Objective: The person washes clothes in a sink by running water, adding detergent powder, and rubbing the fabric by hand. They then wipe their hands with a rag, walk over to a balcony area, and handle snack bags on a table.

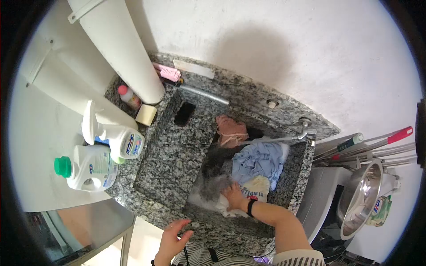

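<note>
My right hand (234,197), with a black band at the wrist, reaches into the stone sink (284,195). Its fingers look spread and press on a cream printed shirt (256,189) whose wet edge bunches beneath the palm. A light blue garment (258,162) lies just beyond it, and a pinkish-brown cloth (232,131) is farther back. Dark fabric (214,166) sits in sudsy water to the left of these. In front of the counter's edge, my left hand (174,239) is raised and holds nothing, its thumb and fingers apart.
A metal tap (305,133) extends over the sink's right side. On the left stand a white spray bottle (126,141), a green-capped jug (91,168) and a soap bar (146,115). A black brush (184,114) lies on the sloped slab. A steel basin (361,199) leans at right.
</note>
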